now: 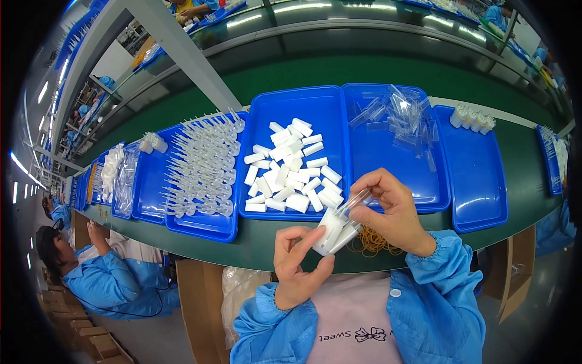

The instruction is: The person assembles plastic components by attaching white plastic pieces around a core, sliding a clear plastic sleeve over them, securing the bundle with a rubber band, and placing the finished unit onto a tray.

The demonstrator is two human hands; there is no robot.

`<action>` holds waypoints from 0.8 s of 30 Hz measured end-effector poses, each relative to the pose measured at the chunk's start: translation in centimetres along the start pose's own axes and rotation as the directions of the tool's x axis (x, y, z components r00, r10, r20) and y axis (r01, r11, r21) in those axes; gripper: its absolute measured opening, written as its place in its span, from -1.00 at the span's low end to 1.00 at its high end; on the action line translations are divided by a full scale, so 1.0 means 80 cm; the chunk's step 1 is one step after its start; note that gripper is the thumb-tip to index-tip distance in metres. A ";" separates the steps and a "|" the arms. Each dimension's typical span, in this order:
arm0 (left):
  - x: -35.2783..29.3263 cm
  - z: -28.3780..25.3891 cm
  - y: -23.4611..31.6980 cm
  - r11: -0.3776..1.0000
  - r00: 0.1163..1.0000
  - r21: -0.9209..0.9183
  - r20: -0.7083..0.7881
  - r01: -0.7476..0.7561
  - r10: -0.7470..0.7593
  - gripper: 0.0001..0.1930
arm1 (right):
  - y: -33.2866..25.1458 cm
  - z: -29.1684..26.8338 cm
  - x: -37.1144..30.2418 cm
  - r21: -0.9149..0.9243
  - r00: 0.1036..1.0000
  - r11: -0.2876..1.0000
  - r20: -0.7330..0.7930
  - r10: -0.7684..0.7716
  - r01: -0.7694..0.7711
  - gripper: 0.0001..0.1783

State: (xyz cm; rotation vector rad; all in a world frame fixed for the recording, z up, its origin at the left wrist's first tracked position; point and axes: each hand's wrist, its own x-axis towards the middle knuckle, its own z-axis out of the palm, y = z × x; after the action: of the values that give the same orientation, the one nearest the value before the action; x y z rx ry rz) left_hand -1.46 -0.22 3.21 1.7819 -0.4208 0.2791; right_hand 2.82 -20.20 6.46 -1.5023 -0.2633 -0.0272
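Observation:
My left hand (298, 264) pinches a small bundle of white cylindrical pieces (330, 233) between thumb and fingers, in front of my body. At the bundle's upper right, my right hand (391, 209) closes its thumb and fingers on a clear plastic tube (359, 203), whose lower end meets the white pieces. How far the two fit into each other I cannot tell. Just beyond my hands, a blue tray (295, 97) holds a heap of loose white pieces (288, 167). Another blue tray (394, 188) to its right carries clear plastic tubes (403, 115).
Tan rubber bands (377, 242) lie under my right hand. Left stands a tray of clear pointed parts (203, 164); right, a tray (476, 176) with bundled white cylinders (473, 119). A grey post (188, 51) rises beyond. A co-worker (115, 267) sits at left, near a cardboard box (203, 303).

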 end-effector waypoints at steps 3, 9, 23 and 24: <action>0.006 -0.002 0.003 1.000 0.999 0.019 0.040 -0.021 0.020 -0.49 | -0.001 -0.003 0.001 0.001 1.000 1.000 0.004 -0.004 0.004 -0.63; 0.014 -0.004 -0.004 0.997 0.993 -0.042 0.092 -0.067 0.070 -0.49 | -0.013 -0.013 0.003 -0.070 0.990 0.995 0.119 0.072 -0.064 -0.67; 0.012 0.011 -0.041 0.924 0.985 -0.361 -0.068 0.124 -0.158 -0.55 | 0.012 -0.023 0.001 -0.139 0.998 0.990 -0.060 -0.003 -0.006 -0.81; 0.011 0.012 -0.043 0.900 0.975 -0.398 -0.056 0.177 -0.217 -0.56 | 0.014 -0.022 0.002 -0.082 0.993 0.996 -0.109 0.037 -0.046 -0.85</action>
State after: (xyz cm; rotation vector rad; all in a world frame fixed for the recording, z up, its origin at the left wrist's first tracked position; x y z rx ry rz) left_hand 0.80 -0.55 0.28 1.3966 -0.2030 0.1272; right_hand 3.41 -21.82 5.32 -1.5841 -0.1461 -0.0869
